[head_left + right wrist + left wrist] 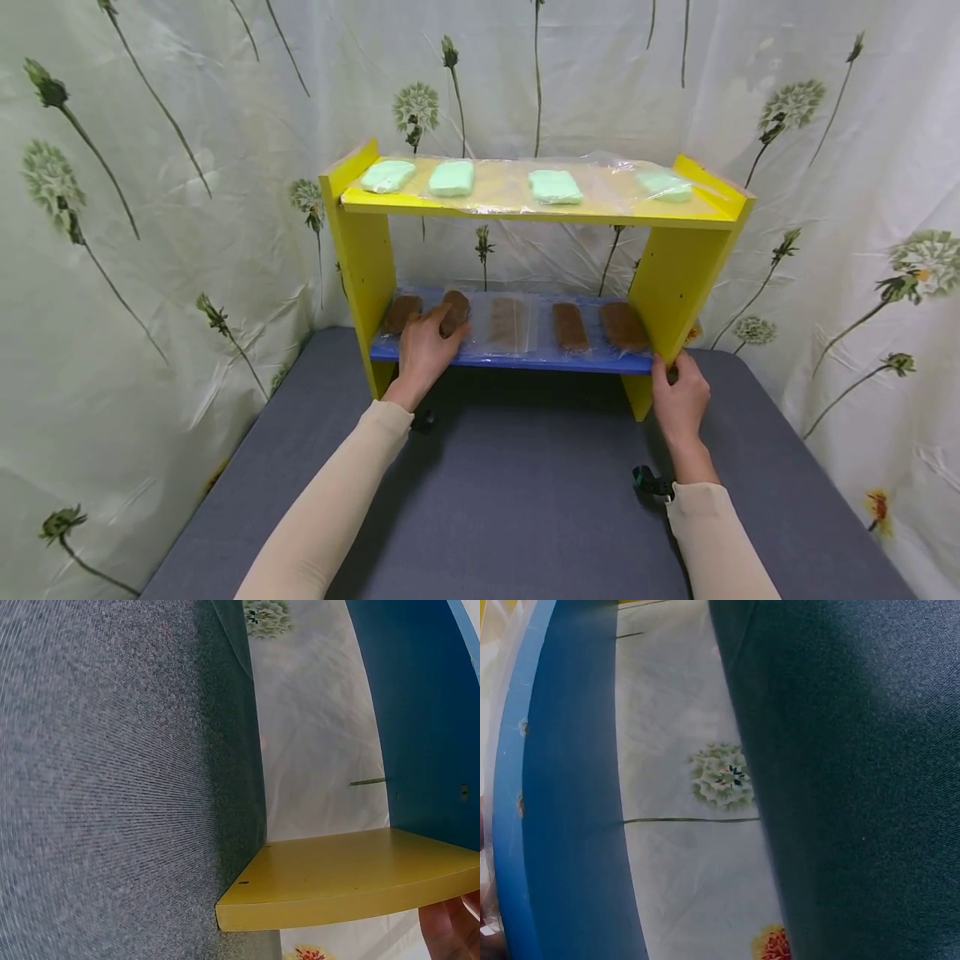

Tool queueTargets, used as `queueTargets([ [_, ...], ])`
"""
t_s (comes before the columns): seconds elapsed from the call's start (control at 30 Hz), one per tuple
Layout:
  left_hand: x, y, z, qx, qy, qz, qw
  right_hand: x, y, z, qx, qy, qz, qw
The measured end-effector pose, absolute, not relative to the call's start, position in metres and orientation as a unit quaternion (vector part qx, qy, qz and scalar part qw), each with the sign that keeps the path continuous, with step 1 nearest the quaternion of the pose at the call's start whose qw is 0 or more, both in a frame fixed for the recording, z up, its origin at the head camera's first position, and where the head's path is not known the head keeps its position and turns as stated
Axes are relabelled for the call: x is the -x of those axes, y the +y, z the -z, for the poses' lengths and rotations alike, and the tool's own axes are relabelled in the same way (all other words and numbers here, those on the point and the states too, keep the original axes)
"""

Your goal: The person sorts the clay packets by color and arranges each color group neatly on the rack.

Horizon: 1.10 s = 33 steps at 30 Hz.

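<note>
My left hand reaches onto the blue lower shelf and pinches a brown rounded block, which stands tilted up between thumb and fingers. Another brown block lies just left of it, partly behind the fingers. Further right on that shelf are a brown block under clear plastic, a narrower one and a wider one. My right hand grips the front edge of the yellow right side panel near the lower shelf. In the right wrist view, only some fingers show beside the panel.
Several pale green blocks lie on the yellow top shelf with clear plastic film. The shelf unit stands on a dark grey table. A floral curtain hangs behind and at both sides.
</note>
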State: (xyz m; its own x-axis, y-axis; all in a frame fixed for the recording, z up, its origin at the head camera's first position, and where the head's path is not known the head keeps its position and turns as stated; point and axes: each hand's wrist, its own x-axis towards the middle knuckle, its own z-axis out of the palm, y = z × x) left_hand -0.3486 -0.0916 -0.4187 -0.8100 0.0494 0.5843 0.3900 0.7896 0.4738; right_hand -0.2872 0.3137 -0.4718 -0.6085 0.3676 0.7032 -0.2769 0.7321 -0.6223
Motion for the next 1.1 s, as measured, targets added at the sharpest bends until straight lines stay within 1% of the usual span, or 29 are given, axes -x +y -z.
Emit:
queueTargets([
  [0.27, 0.348, -0.093, 0.420, 0.137, -0.895, 0.317, 0.281, 0.285, 0.314, 0.476, 0.031, -0.818, -0.370, 0.439],
  [0.57, 0.347, -0.096, 0.417, 0.140, -0.905, 0.294, 0.273, 0.286, 0.312, 0.479, 0.033, -0.816, -0.372, 0.442],
  [0.77, 0.348, -0.096, 0.409, 0.140, -0.914, 0.282, 0.256, 0.286, 0.313, 0.477, 0.031, -0.814, -0.371, 0.447],
  [0.97, 0.343, -0.096, 0.403, 0.127, -0.919, 0.289, 0.236, 0.283, 0.315, 0.473, 0.031, -0.825, -0.363, 0.433],
  [1.1, 0.335, -0.097, 0.400, 0.121, -0.915, 0.310, 0.227, 0.280, 0.319, 0.465, 0.016, -0.846, -0.348, 0.403],
])
